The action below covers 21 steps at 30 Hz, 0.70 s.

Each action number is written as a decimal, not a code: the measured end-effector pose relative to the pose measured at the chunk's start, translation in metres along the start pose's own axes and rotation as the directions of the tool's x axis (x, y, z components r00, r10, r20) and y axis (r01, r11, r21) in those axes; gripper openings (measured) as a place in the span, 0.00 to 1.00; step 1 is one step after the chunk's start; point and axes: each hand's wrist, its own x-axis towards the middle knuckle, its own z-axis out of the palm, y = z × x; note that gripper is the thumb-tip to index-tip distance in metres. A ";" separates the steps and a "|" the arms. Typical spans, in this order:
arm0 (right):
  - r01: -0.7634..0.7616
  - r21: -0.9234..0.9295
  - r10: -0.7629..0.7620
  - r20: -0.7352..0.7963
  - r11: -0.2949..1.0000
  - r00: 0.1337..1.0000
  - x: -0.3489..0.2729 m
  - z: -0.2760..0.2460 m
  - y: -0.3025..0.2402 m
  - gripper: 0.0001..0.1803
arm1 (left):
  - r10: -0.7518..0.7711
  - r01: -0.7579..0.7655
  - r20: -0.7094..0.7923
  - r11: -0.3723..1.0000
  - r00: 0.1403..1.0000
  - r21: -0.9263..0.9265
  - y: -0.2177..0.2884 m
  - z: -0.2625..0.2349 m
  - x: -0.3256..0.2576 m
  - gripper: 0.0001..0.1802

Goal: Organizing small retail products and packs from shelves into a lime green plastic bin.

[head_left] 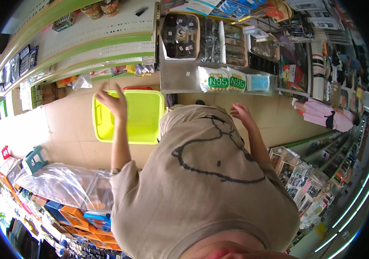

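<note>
My left hand (114, 103) hangs in the air above the left part of a lime-green plastic bin (160, 116), its fingers spread and holding nothing. The bin stands on the floor to the left of my legs. Behind its far rim a strip of something red (137, 88) shows. My right hand (241, 113) is held out at my right side, fingers loosely apart, with nothing in it. Nearest to that hand are white packs with green labels (219, 80) and a pale blue pack (260, 83) on the shelf edge, not touched by it.
White shelves with green edges (119, 43) rise at the far left. Ahead, a grey shelf (178, 82) carries boxes of dark packaged goods (181, 36). A person in pink (327, 114) is at the right. Plastic-wrapped goods (72, 183) and a teal stool (34, 159) lie at the near left.
</note>
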 end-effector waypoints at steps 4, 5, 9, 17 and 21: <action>-0.024 -0.037 0.024 0.005 0.999 1.000 0.005 -0.008 0.006 0.19 | -0.194 0.286 0.480 0.950 0.855 -0.125 0.005 0.044 -0.114 0.25; -0.003 -0.060 0.004 0.022 0.998 1.000 0.007 -0.011 0.007 0.20 | -0.191 0.368 0.601 0.911 0.776 -0.186 0.002 0.060 -0.139 0.27; 0.051 -0.051 -0.049 0.031 0.997 0.998 0.010 -0.029 0.026 0.22 | 0.026 0.394 0.811 0.865 0.584 -0.311 0.046 0.088 -0.171 0.25; -0.046 -0.231 0.001 -0.193 0.972 0.981 0.013 -0.119 0.216 0.19 | 0.223 0.197 0.801 0.901 0.555 -0.387 0.147 0.106 -0.157 0.21; -0.327 -0.010 0.317 -0.229 0.945 0.920 -0.045 -0.231 0.374 0.16 | 0.152 0.233 0.799 0.910 0.582 -0.342 0.149 0.112 -0.177 0.21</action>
